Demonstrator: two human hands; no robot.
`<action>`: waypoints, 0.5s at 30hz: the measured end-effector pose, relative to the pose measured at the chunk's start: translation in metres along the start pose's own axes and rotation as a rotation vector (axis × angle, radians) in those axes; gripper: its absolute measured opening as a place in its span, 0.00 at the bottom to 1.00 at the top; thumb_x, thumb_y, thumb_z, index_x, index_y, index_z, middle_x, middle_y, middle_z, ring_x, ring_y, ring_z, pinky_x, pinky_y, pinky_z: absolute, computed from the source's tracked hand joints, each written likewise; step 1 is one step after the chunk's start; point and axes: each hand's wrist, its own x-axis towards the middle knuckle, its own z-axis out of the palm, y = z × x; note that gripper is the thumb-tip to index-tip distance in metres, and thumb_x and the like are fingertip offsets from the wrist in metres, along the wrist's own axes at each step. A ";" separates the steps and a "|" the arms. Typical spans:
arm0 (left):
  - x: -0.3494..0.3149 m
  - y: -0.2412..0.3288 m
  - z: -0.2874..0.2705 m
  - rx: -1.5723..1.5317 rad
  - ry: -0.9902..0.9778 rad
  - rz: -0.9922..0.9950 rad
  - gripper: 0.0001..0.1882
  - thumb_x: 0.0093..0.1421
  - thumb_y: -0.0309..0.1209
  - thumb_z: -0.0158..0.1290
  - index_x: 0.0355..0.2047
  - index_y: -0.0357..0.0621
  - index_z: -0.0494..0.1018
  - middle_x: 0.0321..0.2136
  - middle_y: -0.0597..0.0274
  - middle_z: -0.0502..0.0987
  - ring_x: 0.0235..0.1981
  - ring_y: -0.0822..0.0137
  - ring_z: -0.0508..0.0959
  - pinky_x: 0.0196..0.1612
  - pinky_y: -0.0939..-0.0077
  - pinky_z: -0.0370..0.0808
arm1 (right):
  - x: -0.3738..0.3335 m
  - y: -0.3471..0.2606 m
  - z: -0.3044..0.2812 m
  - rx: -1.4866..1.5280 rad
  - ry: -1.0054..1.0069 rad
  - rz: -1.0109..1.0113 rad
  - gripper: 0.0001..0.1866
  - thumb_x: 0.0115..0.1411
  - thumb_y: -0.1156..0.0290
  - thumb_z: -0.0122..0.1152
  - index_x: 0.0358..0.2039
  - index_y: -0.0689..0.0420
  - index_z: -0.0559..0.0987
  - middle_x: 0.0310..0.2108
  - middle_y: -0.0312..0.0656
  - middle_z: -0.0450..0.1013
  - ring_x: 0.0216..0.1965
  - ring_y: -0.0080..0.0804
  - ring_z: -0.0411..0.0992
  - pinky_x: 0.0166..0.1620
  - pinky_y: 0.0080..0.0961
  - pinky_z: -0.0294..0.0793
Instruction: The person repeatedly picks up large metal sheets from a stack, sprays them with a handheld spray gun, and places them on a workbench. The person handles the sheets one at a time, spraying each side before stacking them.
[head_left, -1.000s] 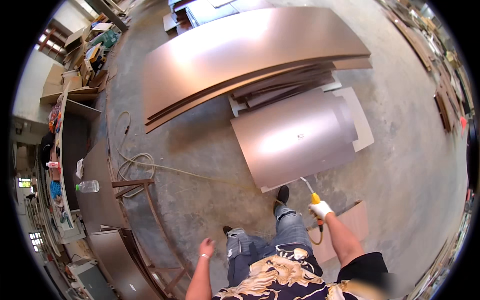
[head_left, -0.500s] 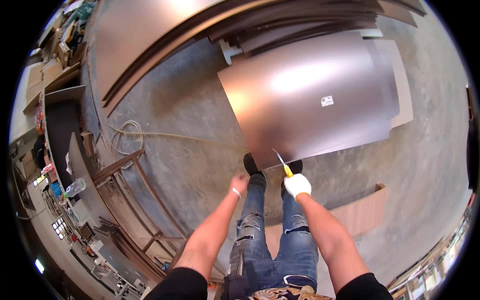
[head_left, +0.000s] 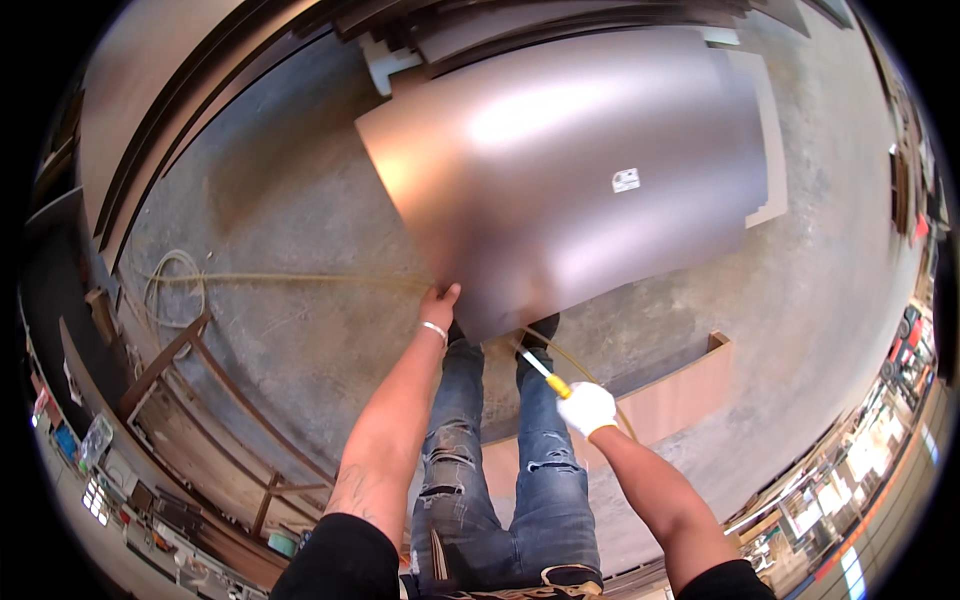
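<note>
Pinches the panel (head_left: 560, 170), upper centre of frame, by its left edge with the left hand (head_left: 437, 305); clasps the air gun (head_left: 558, 387) in the gloved right hand (head_left: 588, 408), lower centre. Seems to have one edge secured; cannot judge the work left.

Could sweep above the bronze-toned sheet (head_left: 560, 200), but met stacked panels (head_left: 490, 32) along its far edge. Had room over the concrete floor (head_left: 825, 190) to its right. Could slip between its near edge and the wood-grain board (head_left: 665, 400), past the yellow blow gun (head_left: 557, 386). Leftward, met a pale hose (head_left: 290, 278), then a brown frame (head_left: 163, 367).
</note>
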 end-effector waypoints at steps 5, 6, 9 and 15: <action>-0.032 -0.011 -0.006 -0.029 0.016 -0.065 0.20 0.65 0.34 0.56 0.53 0.38 0.70 0.44 0.61 0.78 0.42 0.67 0.77 0.43 0.68 0.77 | 0.042 0.003 -0.063 0.311 0.209 0.272 0.18 0.56 0.57 0.53 0.29 0.57 0.84 0.29 0.56 0.78 0.35 0.55 0.78 0.40 0.45 0.77; -0.040 -0.014 -0.010 -0.046 0.016 -0.051 0.20 0.65 0.34 0.56 0.54 0.38 0.69 0.45 0.61 0.77 0.43 0.67 0.77 0.43 0.68 0.76 | 0.044 0.007 -0.064 0.388 0.225 0.297 0.19 0.56 0.56 0.53 0.30 0.58 0.84 0.29 0.56 0.78 0.35 0.55 0.78 0.40 0.45 0.77; -0.050 -0.022 -0.022 -0.045 0.096 -0.128 0.25 0.63 0.38 0.58 0.54 0.33 0.70 0.48 0.56 0.77 0.46 0.64 0.76 0.50 0.69 0.72 | 0.006 -0.033 -0.048 0.115 0.066 0.110 0.20 0.56 0.54 0.52 0.30 0.56 0.85 0.31 0.55 0.78 0.36 0.55 0.78 0.42 0.44 0.77; -0.056 -0.023 -0.054 0.129 0.190 -0.097 0.32 0.56 0.47 0.63 0.51 0.33 0.70 0.47 0.52 0.78 0.48 0.59 0.77 0.54 0.66 0.71 | 0.023 0.010 -0.035 0.206 0.232 0.272 0.19 0.55 0.56 0.52 0.31 0.59 0.84 0.29 0.57 0.78 0.34 0.55 0.78 0.37 0.43 0.76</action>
